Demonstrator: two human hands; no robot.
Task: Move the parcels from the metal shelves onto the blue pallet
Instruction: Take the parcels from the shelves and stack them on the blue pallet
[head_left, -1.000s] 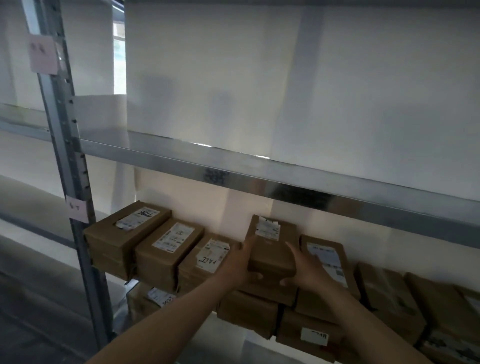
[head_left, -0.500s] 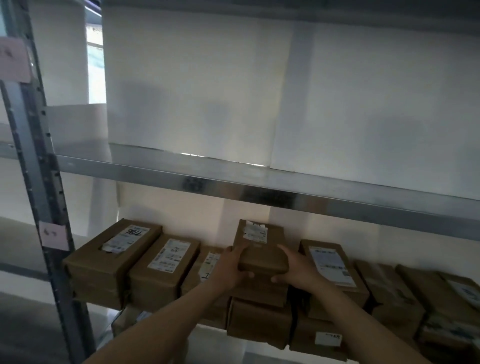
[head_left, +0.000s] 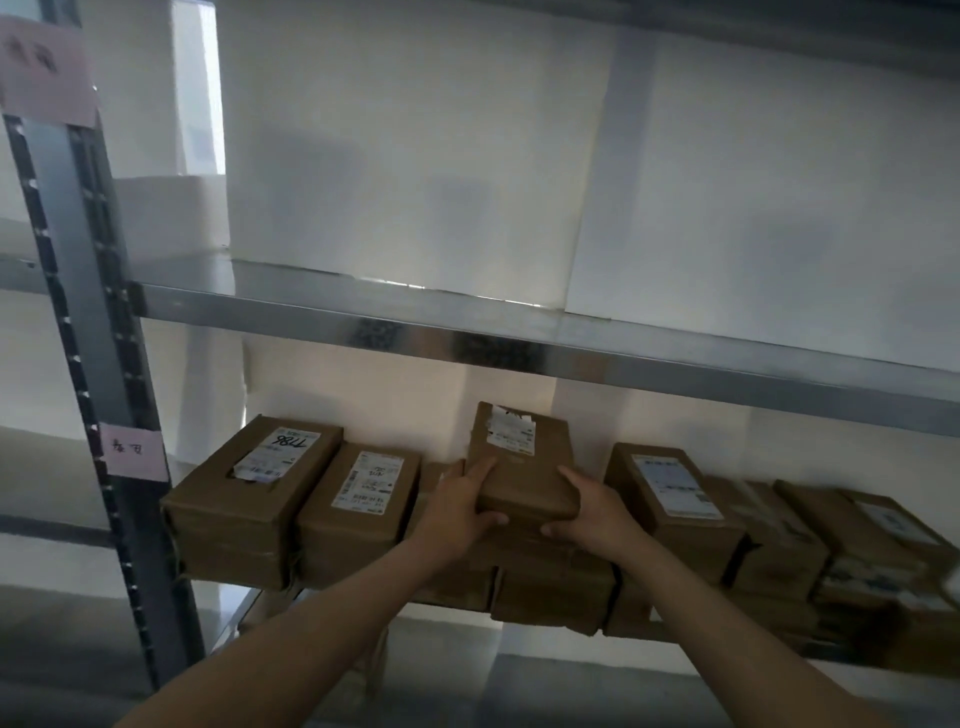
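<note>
A brown cardboard parcel (head_left: 522, 462) with a white label lies on top of a row of parcels on the lower metal shelf (head_left: 244, 610). My left hand (head_left: 462, 506) grips its left near corner and my right hand (head_left: 589, 506) grips its right near corner. Its near end is lifted slightly. Left of it sit a parcel marked 786 (head_left: 249, 493) and another labelled parcel (head_left: 358, 506). To the right stand a labelled parcel (head_left: 670, 493) and several more parcels (head_left: 857, 551). The blue pallet is out of view.
The upper shelf beam (head_left: 519, 338) runs across just above the parcels. A perforated metal upright (head_left: 88, 332) with pink paper tags stands at the left. White panels back the shelves. A further parcel lies dimly below the lower shelf.
The held parcel has been raised a little at its near end and drawn towards me, both hands staying on it. The view has shifted, so the upright now sits further left.
</note>
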